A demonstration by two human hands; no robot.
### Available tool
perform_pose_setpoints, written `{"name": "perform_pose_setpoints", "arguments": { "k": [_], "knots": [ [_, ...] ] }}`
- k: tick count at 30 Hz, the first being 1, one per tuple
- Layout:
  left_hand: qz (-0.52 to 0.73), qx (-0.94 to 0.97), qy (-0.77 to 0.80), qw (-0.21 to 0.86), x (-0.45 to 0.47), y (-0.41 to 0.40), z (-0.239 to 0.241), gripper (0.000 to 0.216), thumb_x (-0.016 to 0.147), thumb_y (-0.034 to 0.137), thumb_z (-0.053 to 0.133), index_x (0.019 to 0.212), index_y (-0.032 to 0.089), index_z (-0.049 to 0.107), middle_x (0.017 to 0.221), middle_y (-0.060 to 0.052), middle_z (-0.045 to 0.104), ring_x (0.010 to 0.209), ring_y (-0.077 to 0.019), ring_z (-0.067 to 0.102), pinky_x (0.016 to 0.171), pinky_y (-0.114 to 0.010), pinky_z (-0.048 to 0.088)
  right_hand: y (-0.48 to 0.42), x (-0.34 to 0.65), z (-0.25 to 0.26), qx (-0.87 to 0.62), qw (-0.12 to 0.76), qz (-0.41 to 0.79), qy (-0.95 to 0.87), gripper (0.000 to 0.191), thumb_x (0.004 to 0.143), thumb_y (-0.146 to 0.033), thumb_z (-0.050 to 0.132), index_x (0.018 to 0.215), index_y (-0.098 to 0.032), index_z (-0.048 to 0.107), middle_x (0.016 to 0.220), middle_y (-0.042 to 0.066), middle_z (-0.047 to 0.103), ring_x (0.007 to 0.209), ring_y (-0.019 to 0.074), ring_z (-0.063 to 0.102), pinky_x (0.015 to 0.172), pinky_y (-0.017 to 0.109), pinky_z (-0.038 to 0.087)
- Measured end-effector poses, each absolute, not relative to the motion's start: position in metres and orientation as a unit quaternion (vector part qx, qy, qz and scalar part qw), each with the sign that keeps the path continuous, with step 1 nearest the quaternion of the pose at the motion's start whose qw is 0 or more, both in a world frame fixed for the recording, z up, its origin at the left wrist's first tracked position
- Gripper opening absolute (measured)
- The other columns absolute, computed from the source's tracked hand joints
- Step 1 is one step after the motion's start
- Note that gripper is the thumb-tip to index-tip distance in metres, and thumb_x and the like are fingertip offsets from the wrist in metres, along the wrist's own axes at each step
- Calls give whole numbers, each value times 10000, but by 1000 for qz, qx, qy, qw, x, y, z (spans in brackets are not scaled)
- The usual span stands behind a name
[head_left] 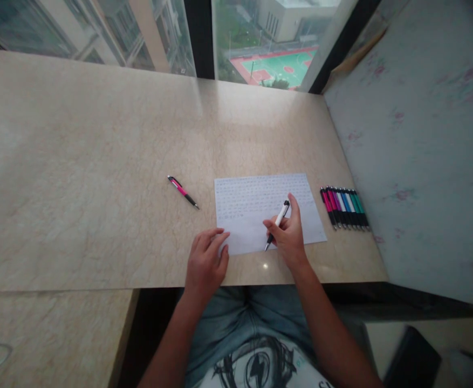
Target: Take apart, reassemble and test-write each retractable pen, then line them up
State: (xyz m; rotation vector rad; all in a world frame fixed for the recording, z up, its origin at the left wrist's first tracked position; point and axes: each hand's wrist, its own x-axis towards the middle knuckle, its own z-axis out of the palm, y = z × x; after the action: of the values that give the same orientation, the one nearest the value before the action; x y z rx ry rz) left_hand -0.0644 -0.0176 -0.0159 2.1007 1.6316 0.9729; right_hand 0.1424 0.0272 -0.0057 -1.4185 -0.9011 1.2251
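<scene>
A sheet of paper (244, 237) with rows of small handwriting on its upper part lies on the stone counter. My right hand (289, 234) is closed on a white pen (281, 214) with a black grip, held over the lower right of the sheet. The pen's tip points down and left, near the sheet's bottom edge; whether it touches anything I cannot tell. At the lower left corner of the paper rests my left hand (207, 258), fingers loosely bent and apart, holding nothing. A pink pen (183, 192) with a black grip lies to the left of the sheet.
Several pens (344, 208) in pink, purple, white, blue and green lie side by side right of the paper. A flowered wall (418, 151) bounds the counter (98, 188) on the right. Windows stand along the back, and a thin white cable (1, 345) lies at lower left.
</scene>
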Motion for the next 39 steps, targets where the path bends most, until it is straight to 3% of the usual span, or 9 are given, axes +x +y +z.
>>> {"name": "perform_pose_setpoints", "arguments": {
  "k": [9,12,16,18,21,23,28,33,39],
  "knots": [
    [410,686,536,271,-41,-28,1,176,914,155,518,1002,199,664,937,-56,710,825,-154,662,702,-276,540,15,135,3,-564,512,505,-405,790,734,-394,769,1384,-276,336,614,-72,587,472,146,576,403,232,422],
    [402,697,522,284,-29,-29,2,182,913,151,517,1010,197,663,926,-55,711,841,-155,665,740,-289,546,11,134,4,-558,512,500,-419,779,751,-375,751,1402,-269,337,585,-81,582,480,147,576,437,238,443],
    [374,729,521,239,-24,-28,-6,202,915,146,514,1054,198,653,990,-70,701,933,-180,656,832,-340,546,10,141,-1,-571,488,494,-438,944,757,-395,741,1507,-219,195,552,-97,571,469,141,552,458,238,435],
    [348,753,516,214,-24,-26,-9,223,910,140,518,1083,198,646,1028,-78,694,967,-197,645,859,-367,545,10,147,-6,-584,468,486,-451,883,776,-434,709,1485,-181,249,538,-102,561,454,130,525,457,231,411],
    [315,780,506,193,-25,-24,-14,242,900,133,530,1102,197,646,1080,-88,686,1004,-220,626,887,-408,542,10,154,-14,-607,448,463,-465,583,822,-495,631,1272,-146,503,535,-80,556,467,121,509,467,229,393],
    [308,785,503,188,-25,-23,-16,241,900,131,527,1096,197,651,1100,-92,682,1018,-226,617,898,-422,541,10,157,-18,-620,446,448,-465,442,850,-513,584,1097,-146,590,538,-60,552,484,126,514,474,235,399],
    [301,793,501,173,-26,-22,-19,237,899,126,526,1084,203,652,1109,-92,674,1025,-231,608,908,-427,535,7,171,-20,-646,441,407,-472,366,848,-495,581,935,-149,662,606,1,614,560,159,575,532,262,454],
    [301,797,502,152,-26,-21,-17,214,892,127,540,1059,201,653,1085,-85,679,1022,-230,607,900,-408,536,12,219,-10,-682,389,317,-531,341,867,-438,534,905,-150,712,717,41,678,623,187,615,565,282,460],
    [303,791,515,129,-24,-22,-18,207,884,118,544,1039,195,658,1062,-90,683,987,-235,613,891,-410,523,33,270,-3,-740,238,78,-625,219,816,-229,539,916,-141,713,800,86,695,710,211,623,695,326,454]
  ]
}}
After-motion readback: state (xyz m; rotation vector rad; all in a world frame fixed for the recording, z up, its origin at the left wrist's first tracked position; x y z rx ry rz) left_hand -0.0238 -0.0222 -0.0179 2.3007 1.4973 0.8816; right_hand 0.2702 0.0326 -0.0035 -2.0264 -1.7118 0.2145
